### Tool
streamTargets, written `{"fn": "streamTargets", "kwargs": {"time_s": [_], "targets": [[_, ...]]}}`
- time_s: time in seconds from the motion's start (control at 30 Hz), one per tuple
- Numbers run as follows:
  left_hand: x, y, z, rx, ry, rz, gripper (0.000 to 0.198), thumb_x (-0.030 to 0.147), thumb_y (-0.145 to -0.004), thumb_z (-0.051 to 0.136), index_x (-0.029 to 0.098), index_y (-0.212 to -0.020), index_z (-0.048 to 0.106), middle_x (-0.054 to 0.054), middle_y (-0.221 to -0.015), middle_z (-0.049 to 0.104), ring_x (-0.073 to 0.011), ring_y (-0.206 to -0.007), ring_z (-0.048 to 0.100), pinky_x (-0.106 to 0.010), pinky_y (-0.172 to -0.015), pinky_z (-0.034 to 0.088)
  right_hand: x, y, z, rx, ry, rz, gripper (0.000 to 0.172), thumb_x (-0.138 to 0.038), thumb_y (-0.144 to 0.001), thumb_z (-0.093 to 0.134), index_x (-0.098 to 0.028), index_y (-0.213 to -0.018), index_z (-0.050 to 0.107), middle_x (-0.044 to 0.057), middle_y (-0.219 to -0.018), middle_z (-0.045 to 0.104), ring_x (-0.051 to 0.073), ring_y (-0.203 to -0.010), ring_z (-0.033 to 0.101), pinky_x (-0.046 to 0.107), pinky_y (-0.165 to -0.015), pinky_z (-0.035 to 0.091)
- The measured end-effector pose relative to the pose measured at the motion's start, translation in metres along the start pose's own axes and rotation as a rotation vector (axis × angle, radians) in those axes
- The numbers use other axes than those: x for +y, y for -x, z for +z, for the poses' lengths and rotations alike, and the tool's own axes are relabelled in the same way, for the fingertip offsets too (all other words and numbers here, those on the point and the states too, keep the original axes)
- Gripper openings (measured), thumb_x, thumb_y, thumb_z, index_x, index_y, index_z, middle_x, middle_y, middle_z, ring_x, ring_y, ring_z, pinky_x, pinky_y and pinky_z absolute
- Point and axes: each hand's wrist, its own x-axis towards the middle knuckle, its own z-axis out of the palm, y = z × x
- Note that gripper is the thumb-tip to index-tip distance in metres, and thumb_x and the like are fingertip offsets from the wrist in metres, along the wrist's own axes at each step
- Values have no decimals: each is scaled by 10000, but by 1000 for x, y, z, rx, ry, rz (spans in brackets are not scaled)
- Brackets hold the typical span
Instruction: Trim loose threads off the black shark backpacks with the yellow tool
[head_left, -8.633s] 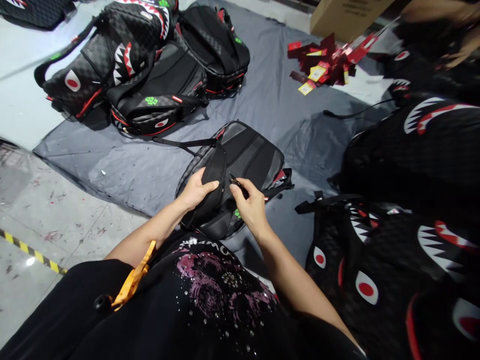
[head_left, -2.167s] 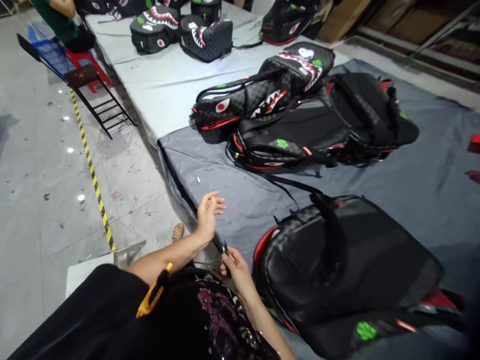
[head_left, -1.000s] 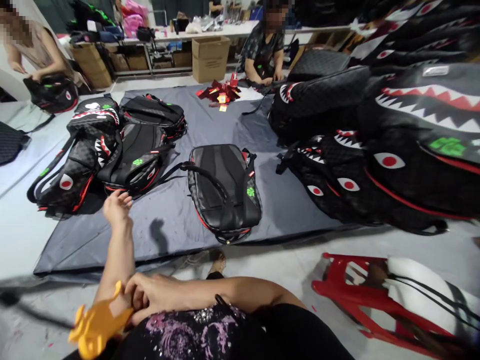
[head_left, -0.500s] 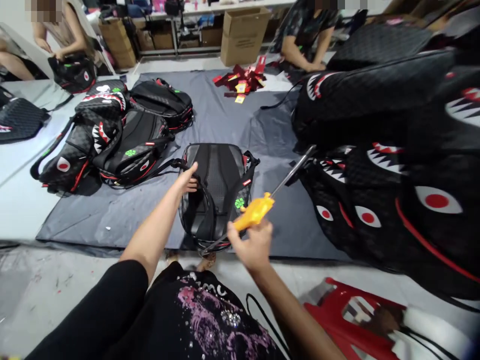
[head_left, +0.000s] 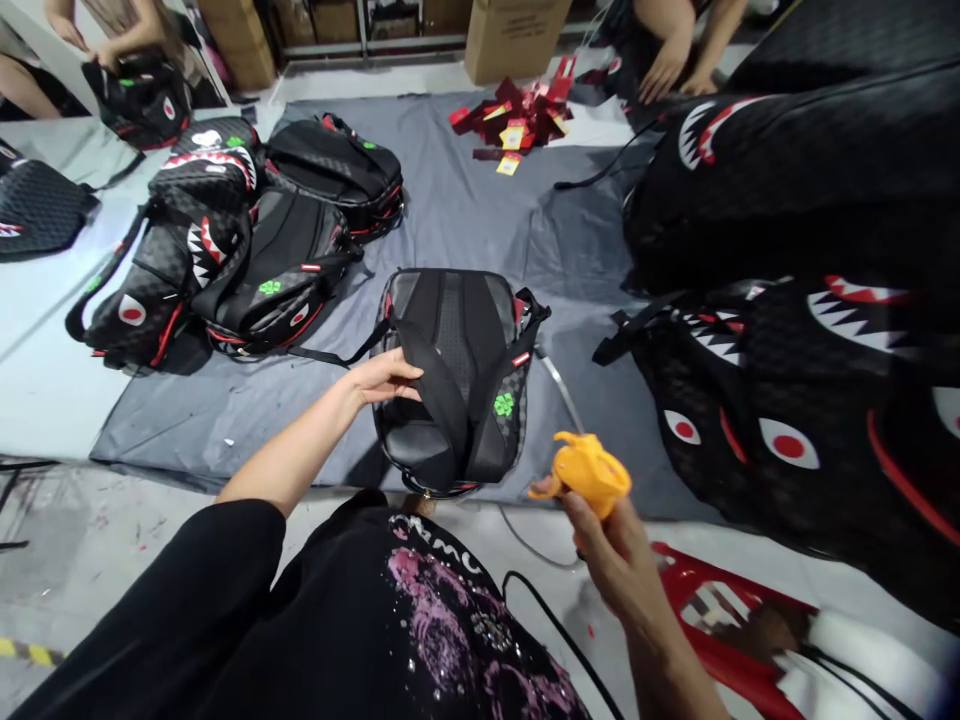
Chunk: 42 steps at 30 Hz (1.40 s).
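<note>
A black backpack (head_left: 454, 310) lies in front of me with its padded back and shoulder straps upward. My left hand (head_left: 386, 378) has the edge of its left shoulder strap (head_left: 433, 375) between thumb and fingers. In my right hand (head_left: 611, 535) is a yellow air blow gun (head_left: 589, 475), to the right of the backpack's lower corner. Its long metal nozzle points away from me, the tip beside the backpack's right side. A green emblem (head_left: 504, 404) and a red label show on the right strap.
Several shark-face backpacks (head_left: 281, 270) sit at left, and a big pile of them (head_left: 787, 350) rises at right. Red tags (head_left: 517, 115) lie at the far side of the grey sheet (head_left: 495, 220). Two people work across from me. A red stool (head_left: 720, 620) stands at lower right.
The blow gun has moved right and toward me, off the backpack, its nozzle swinging leftward. My left hand has shifted from the upper strap area to lower on the left strap.
</note>
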Motion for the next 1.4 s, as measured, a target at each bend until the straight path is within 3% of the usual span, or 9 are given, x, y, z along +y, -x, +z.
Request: {"fn": "streamTargets", "kwargs": {"time_s": [0.13,0.23,0.37,0.53,0.7,0.87,1.03,1.2,1.4], "targets": [[-15,21,-8,-23,86,61,448,89,-660,748,165,-1080,613,-52,-934,707,-197,-799,710,-344,-719,620,-4,13,21,-209,186,9,376,-491,-962,496,-180,-1103,652,69,-868,703,243,-817,684,340,-721,566],[-20,21,-10,-40,107,48,475,97,-658,763,168,-1094,588,-55,-961,708,-206,-793,715,-383,-725,632,-17,18,38,-163,377,-72,412,-447,-978,476,-168,-1261,584,111,-1017,700,254,-903,676,363,-804,551],[-25,14,0,-54,151,6,417,143,-674,773,181,-1043,584,-53,-968,707,-229,-847,717,-474,-772,631,-36,31,58,-93,530,-99,390,-425,-987,443,-159,-1251,548,120,-986,685,255,-858,673,371,-772,547],[-26,4,18,-120,126,-108,305,161,-673,755,149,-955,641,-77,-938,711,-227,-850,704,-454,-756,632,-60,55,84,-75,407,76,365,-475,-1015,368,-208,-1050,615,65,-866,658,217,-759,646,338,-714,545],[-26,3,15,-225,42,-145,530,179,-658,795,158,-1171,664,-109,-1045,724,-252,-941,704,-401,-795,610,-83,71,105,-11,251,249,471,-514,-1041,247,-231,-850,570,26,-758,613,181,-698,587,296,-649,505],[-41,7,16,-261,48,-111,613,238,-607,873,186,-1183,668,-90,-1070,730,-257,-953,705,-386,-816,598,-98,77,122,49,282,347,459,-526,-1040,273,-235,-794,527,15,-736,606,168,-669,583,284,-634,488],[-55,11,27,-253,38,-67,661,319,-597,888,183,-1201,657,-77,-1015,740,-245,-912,709,-362,-787,598,-105,81,133,78,360,341,411,-489,-1044,284,-236,-884,567,27,-753,640,184,-677,636,290,-604,489],[-62,12,27,-209,31,-12,683,350,-601,888,207,-1221,642,-56,-1011,741,-246,-938,702,-379,-808,597,-110,85,139,93,438,339,396,-456,-1045,285,-225,-1197,568,30,-762,675,211,-675,675,300,-568,495],[-63,11,25,-177,-5,-15,652,347,-593,884,200,-1184,649,-62,-1029,734,-255,-964,696,-405,-840,590,-110,89,140,85,464,358,417,-466,-1048,269,-217,-1225,552,19,-750,667,205,-660,672,295,-565,485]]}}
